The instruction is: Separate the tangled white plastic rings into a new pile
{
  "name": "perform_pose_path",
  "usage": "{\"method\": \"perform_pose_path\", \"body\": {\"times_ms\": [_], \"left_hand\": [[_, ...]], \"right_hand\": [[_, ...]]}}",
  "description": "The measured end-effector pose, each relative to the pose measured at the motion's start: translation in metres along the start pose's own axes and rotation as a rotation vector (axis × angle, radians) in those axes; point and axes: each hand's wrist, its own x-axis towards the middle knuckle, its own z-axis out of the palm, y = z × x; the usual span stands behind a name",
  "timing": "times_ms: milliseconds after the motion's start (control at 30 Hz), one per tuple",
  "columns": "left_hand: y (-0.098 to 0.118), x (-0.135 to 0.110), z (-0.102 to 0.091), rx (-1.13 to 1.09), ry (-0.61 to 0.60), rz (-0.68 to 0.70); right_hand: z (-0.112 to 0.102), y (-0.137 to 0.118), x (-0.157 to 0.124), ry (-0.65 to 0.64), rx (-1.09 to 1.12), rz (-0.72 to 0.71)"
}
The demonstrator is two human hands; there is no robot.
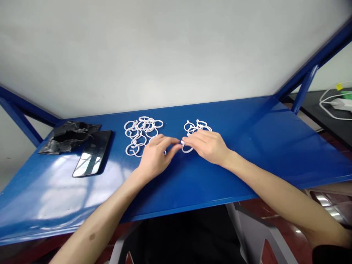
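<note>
Thin white rings, each with a small knob, lie on the blue table. One white ring [187,150] is between my hands, its knob at the fingertips. My right hand [209,146] is closed on this ring from the right, its fingers partly covering it. From the left, the thumb and forefinger of my left hand [156,154] pinch at the knob. A larger heap of white rings [139,126] lies beyond and left of my left hand, which hides part of it. Just past my right fingers is a smaller group of white rings [201,123], partly covered.
A black phone [92,156] lies on the left of the blue table [261,146], beside a crumpled black plastic bag [70,135]. Blue frame bars [305,88] stand at both ends, with a pale wall [165,55] behind. At far right, white cables [327,104] rest on a dark surface.
</note>
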Motion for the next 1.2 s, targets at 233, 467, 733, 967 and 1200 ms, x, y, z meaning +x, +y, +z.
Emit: {"method": "perform_pose_path", "body": {"times_ms": [233, 467, 733, 967, 1200], "left_hand": [[-0.044, 0.008, -0.025, 0.222, -0.077, -0.234], [-0.056, 0.003, -0.021, 0.452, -0.308, -0.236], [-0.053, 0.006, -0.02, 0.379, -0.063, -0.212], [-0.035, 0.005, -0.015, 0.213, 0.168, -0.07], [-0.014, -0.001, 0.001, 0.172, 0.165, 0.096]], "right_hand": [[-0.005, 0.042, -0.005, -0.043, -0.109, 0.317], [-0.001, 0.04, -0.004, -0.071, -0.068, 0.352], [-0.003, 0.014, 0.001, -0.023, 0.055, 0.168], [0.001, -0.006, 0.003, -0.052, 0.246, 0.093], [0.005, -0.014, 0.001, -0.072, 0.446, 0.248]]}}
